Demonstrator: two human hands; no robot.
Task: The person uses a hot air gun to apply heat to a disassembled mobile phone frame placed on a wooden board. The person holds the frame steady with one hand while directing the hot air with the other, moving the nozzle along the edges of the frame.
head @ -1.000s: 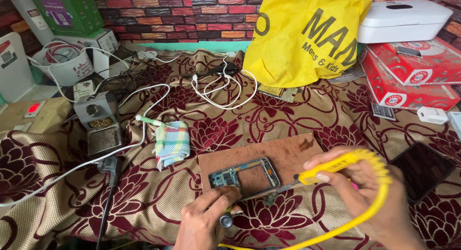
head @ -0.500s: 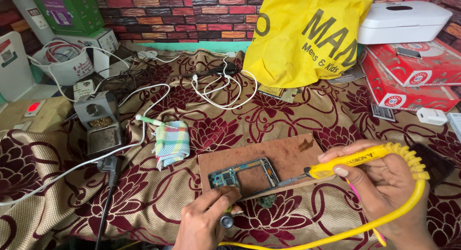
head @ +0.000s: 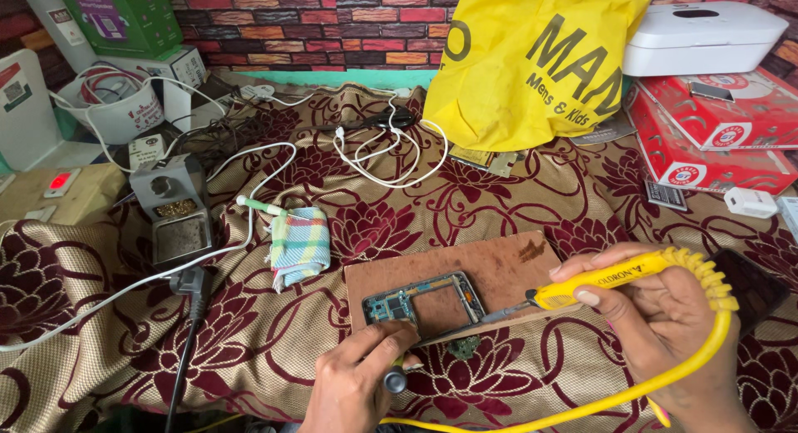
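Two hands work a phone frame (head: 432, 304) lying on a brown board (head: 499, 267). Right hand (head: 665, 325), grip closed around the yellow soldering iron (head: 598, 281); left hand (head: 362, 383) pins the frame, pinching a small dark tool (head: 396, 381), partly hidden. A slipped tip could scorch the patterned cloth (head: 332, 233).

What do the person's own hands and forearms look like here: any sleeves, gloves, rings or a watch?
Both hands are bare: no gloves on the left hand or the right hand. No rings, watch or sleeves show on the parts in view. The nails are short and unpainted.
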